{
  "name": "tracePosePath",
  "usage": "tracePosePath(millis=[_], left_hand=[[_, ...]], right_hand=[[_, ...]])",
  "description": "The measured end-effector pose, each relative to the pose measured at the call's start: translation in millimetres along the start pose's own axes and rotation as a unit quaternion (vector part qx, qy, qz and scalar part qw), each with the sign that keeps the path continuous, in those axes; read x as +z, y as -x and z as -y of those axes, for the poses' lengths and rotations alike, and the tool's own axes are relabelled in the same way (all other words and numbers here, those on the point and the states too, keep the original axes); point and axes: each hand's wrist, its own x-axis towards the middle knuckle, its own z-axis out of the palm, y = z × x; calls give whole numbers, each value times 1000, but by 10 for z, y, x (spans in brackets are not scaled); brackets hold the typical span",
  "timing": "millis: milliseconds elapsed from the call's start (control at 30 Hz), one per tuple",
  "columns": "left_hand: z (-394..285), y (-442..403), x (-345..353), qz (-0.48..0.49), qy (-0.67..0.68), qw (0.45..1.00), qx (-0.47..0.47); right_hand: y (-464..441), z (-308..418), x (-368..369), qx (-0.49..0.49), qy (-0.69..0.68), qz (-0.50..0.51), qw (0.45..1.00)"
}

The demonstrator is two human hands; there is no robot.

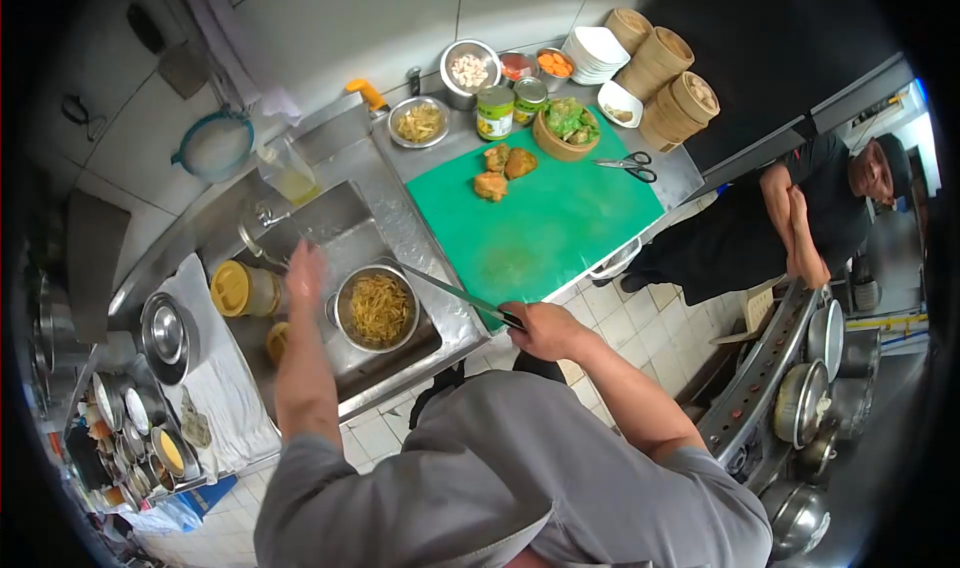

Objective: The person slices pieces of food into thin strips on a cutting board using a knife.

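Note:
My right hand point(550, 330) is closed around the dark handle of a long knife point(455, 290). Its blade points left over the counter edge toward the sink point(345, 233). My left hand point(306, 271) is raised over the sink near the tap point(266, 216), its fingers smeared by motion. Just right of it, a metal pot point(376, 309) stands in the sink, full of yellowish-brown strips. On the green cutting board point(560, 248) lie several browned chunks of food point(503, 168), with scissors point(630, 166) at the board's right end.
Along the wall stand a bowl of pale strips point(419, 123), two cans point(495, 113), a bamboo basket of greens point(568, 130), white dishes point(596, 53) and bamboo steamers point(656, 60). A jar with a yellow lid point(232, 288) is left of the pot. Another person point(790, 208) stands at right, arms crossed.

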Motion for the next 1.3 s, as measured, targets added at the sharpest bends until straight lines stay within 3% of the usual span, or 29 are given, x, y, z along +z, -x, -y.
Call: tracePosePath(millis=[33, 67, 100, 133, 200, 267, 333, 400, 433, 500, 567, 600, 667, 733, 800, 867, 900, 933, 967, 1000, 1067, 1100, 1167, 1300], left_hand=[[56, 231, 177, 37, -223, 973, -44], [193, 549, 363, 72, -432, 894, -96], [265, 804, 527, 102, -617, 767, -147], [234, 874, 681, 91, -616, 768, -152], [205, 1016, 950, -216, -496, 841, -15], [118, 756, 1182, -207, -469, 834, 205], [-650, 768, 1942, -242, -290, 885, 271], [-1054, 527, 2812, -170, -192, 922, 291], [-1613, 733, 3325, -154, -249, 904, 312], [-1976, 517, 4203, -8, -177, 966, 190], [-2058, 251, 4969, -94, -410, 884, 203], [-2114, 240, 5151, -98, -412, 883, 201], [-2211, 212, 5375, -104, -528, 838, 89], [-2237, 124, 5356, -86, -506, 855, 71], [-2166, 225, 5226, -63, -486, 870, 51], [-2013, 547, 5016, -31, -297, 947, 121], [-1903, 710, 4867, -31, -303, 945, 118], [-1770, 888, 4702, 44, 36, 996, 63], [-1644, 1062, 4562, 109, 374, 921, 0], [-1579, 1238, 4417, 101, 375, 922, -2], [-1568, 1524, 4113, 182, 542, 819, -52], [-1516, 1616, 3998, 171, 545, 819, -49], [-1437, 1731, 3815, 201, 612, 763, -55], [-1582, 2019, 3686, 211, 639, 738, -46]], right_hand=[[74, -83, -79, 8, -20, 10, 1000], [161, -177, -98, 6, -25, 13, 1000], [221, -280, -132, -4, -29, 4, 1000], [199, -418, -227, -21, -28, -12, 999], [282, -734, -362, -41, -40, -21, 998], [397, -1042, -682, -30, -41, -15, 999], [559, -1442, -1002, -22, -23, -9, 999], [723, -2020, -1240, -53, -75, -15, 996], [795, -2322, -1350, -65, -79, -8, 995], [961, -2842, -1473, -42, -100, -47, 993], [1104, -3192, -1609, -19, -123, -32, 992], [1159, -3287, -1701, 8, -134, -20, 991], [1304, -3377, -1819, -15, -144, -43, 988], [1449, -3492, -1826, 60, -179, -38, 981], [1526, -3719, -1618, 34, -213, -65, 974], [1546, -3811, -1478, 69, -371, -53, 925], [1507, -3853, -1363, 68, -377, -51, 922], [1452, -3890, -1246, 60, -415, -56, 906], [1417, -3891, -1161, 53, -451, -60, 889], [1375, -3836, -1108, 52, -451, -51, 889], [1186, -3666, -1047, 54, -512, -49, 856], [1093, -3566, -1057, 43, -502, -31, 864], [924, -3327, -1051, 34, -499, -21, 866], [698, -2999, -985, 42, -440, 0, 897]])
